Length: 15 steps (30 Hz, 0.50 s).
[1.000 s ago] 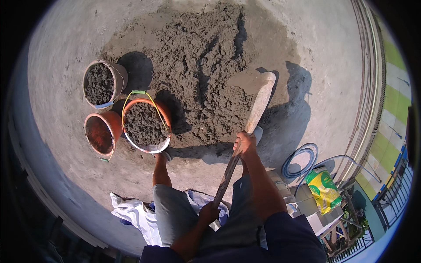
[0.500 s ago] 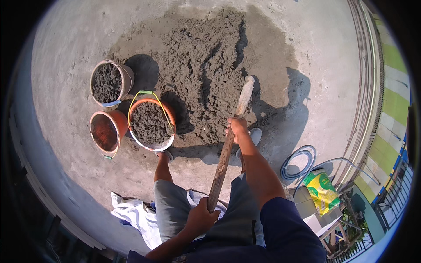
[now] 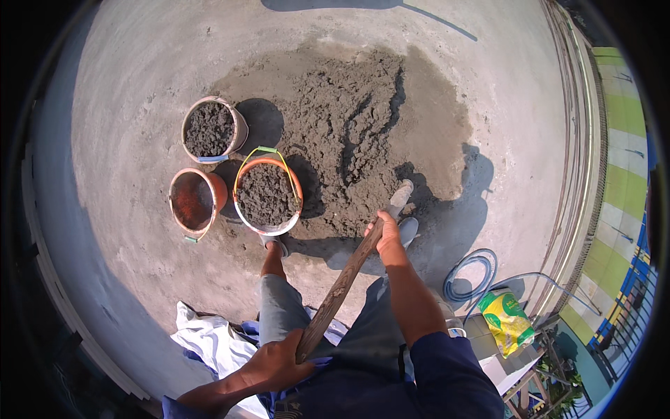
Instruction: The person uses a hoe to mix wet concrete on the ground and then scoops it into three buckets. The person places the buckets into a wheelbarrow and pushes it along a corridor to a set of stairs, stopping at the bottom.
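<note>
Both hands grip a hoe by its long wooden handle (image 3: pixel 342 286), slanting from my lap up to the right. My left hand (image 3: pixel 276 363) is wrapped round the near end. My right hand (image 3: pixel 385 234) closes on it further up, just below the grey, mortar-caked end. The hoe's blade is hidden. That far end lies at the lower right edge of a spread heap of wet mortar (image 3: pixel 342 119). Left of the heap stands an orange bucket (image 3: pixel 262 162) full of mortar, its yellow wire handle raised.
Two more buckets stand left: a pale one (image 3: pixel 241 129) filled with mortar and an orange one (image 3: pixel 220 192) with a stained inside. White cloth (image 3: pixel 209 342) lies by my left leg. At right are a coiled blue hose (image 3: pixel 474 276) and a green-yellow bag (image 3: pixel 506 321).
The hoe's far end has come back toward me from the heap. My left hand has moved down and left with the handle's near end; my right hand has also drawn nearer. The view has shifted.
</note>
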Motion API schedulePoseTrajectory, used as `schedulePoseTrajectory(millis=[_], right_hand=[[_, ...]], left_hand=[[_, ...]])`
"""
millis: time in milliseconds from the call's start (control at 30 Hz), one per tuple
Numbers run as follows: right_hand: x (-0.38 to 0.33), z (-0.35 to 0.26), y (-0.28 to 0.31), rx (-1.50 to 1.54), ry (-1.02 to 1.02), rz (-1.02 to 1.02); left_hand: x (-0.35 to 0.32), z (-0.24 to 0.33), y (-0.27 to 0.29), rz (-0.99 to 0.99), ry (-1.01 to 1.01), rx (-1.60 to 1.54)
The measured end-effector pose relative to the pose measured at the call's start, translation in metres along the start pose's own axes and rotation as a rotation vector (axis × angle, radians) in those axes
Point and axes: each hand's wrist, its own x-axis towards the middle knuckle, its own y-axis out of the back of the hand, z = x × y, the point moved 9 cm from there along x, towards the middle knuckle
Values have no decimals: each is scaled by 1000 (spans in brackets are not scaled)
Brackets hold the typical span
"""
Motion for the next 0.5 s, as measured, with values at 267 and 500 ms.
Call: schedulePoseTrajectory(millis=[267,500], right_hand=[[-74,75,-99,-126,-60,1],[-122,239,-239,-236,-57,-79]], left_hand=[[-109,-123,48,124,-203,-101],[-184,-327,96,428,81,-162]])
